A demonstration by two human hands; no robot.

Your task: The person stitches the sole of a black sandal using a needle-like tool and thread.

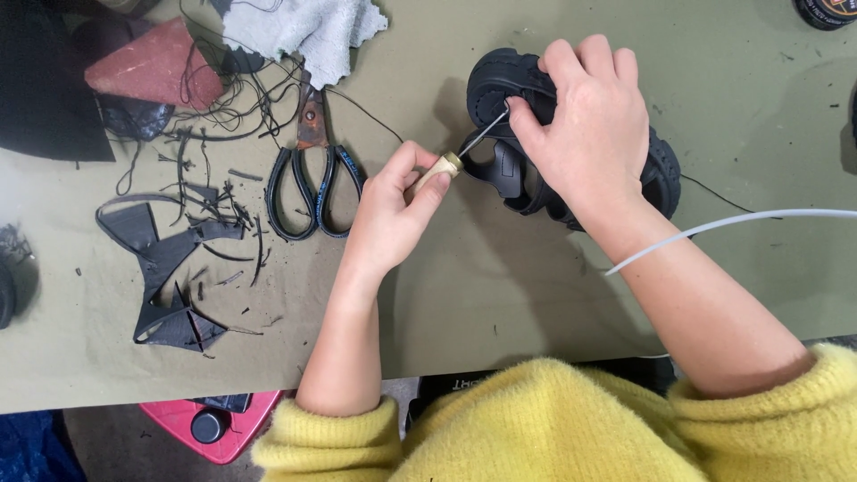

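Black rubber fills the middle of my view: a black sandal (571, 143) lies on the olive-green table (536, 295), right of centre and toward the far side, and I have my right hand (589, 125) clamped down over it, fingers curled across the top and thumb pressing near the strap. My left hand (393, 210) is closed around the pale wooden handle of an awl (451, 165), just left of the sandal, and the thin metal shaft runs up and to the right until its tip meets the sandal beside my right thumb. A thin black thread (714, 192) trails off from the sandal's right side across the table. Left of my left hand lie scissors (312, 178) with black handle loops, blades pointing far. Further left I see black leather scraps (170, 268) and loose trimmings scattered about. At the far left sits a reddish-brown wedge-shaped piece (156, 62), and beside it a grey cloth (303, 27). A white cable (732, 223) crosses over my right forearm. Yellow fuzzy sleeves (553, 419) cover both my arms near the bottom.
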